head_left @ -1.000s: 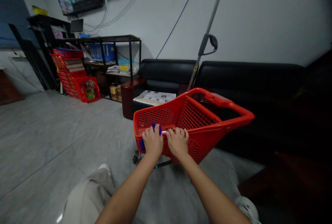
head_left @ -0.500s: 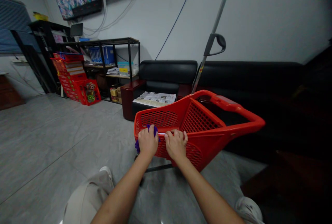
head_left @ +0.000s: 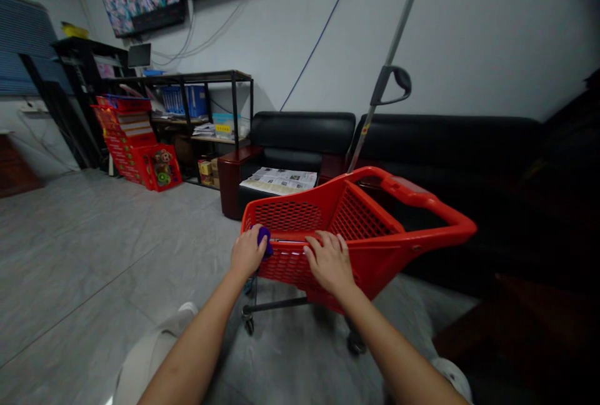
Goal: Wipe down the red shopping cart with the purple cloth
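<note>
A red plastic shopping cart (head_left: 375,267) stands in front of me, its handle to the right and its wheels on the floor. At the left end of the near rim, my left hand (head_left: 247,252) is closed on a purple cloth (head_left: 265,242), pressing it against the cart. Farther right, my right hand (head_left: 330,261) rests on the same rim with its fingers spread and bent over the edge. Part of the cloth is hidden under the left hand. The basket's floor is mostly out of sight behind the near wall.
Behind the cart are a black armchair (head_left: 304,133) with newspapers (head_left: 281,180) on its seat and a dark sofa (head_left: 450,142). A grey pole with a handle (head_left: 391,83) leans there. Red boxes (head_left: 126,142) are stacked beside a black shelf (head_left: 234,95) at left.
My left hand has slid left along the rim with the purple cloth. My right hand has shifted slightly right, and its fingers are more spread.
</note>
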A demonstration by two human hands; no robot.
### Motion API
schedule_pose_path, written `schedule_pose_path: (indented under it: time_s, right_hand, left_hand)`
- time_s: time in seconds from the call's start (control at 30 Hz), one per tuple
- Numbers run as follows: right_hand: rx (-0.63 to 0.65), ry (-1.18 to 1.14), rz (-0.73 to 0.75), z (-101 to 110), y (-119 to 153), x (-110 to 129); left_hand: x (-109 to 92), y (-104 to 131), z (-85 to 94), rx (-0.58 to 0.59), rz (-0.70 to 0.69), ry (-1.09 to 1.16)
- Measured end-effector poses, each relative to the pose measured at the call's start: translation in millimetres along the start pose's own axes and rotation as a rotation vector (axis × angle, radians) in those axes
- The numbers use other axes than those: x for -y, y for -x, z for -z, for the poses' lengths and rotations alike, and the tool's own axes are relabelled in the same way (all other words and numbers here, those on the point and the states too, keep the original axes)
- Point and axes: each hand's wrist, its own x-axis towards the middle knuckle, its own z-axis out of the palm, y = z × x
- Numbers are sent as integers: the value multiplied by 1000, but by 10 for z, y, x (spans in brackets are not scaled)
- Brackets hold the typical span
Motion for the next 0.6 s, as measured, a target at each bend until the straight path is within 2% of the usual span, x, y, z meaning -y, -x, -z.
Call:
schedule_pose_path:
  time_s: [0.1,0.2,0.27,0.37,0.5,0.6]
  right_hand:
    - [-38,63,-55,73,1,-176]
    - [-51,49,-43,47,10,-213]
    - [-61,37,-55,5,12,-180]
    - [-64,31,-74,-28,5,-116]
    - [-66,30,-92,9,-9,-73]
    - [-62,29,-86,30,-10,-72]
  left_hand:
    - [64,-1,0,-6,3,27]
    - [54,19,-19,-38,40,25]
    - [-31,39,-42,-84,99,-9]
    - [-288,66,-97,-124,137,-77]
    - [-650,79,-186,-124,-5,-78]
    - [-653,65,-197,-97,-97,-35]
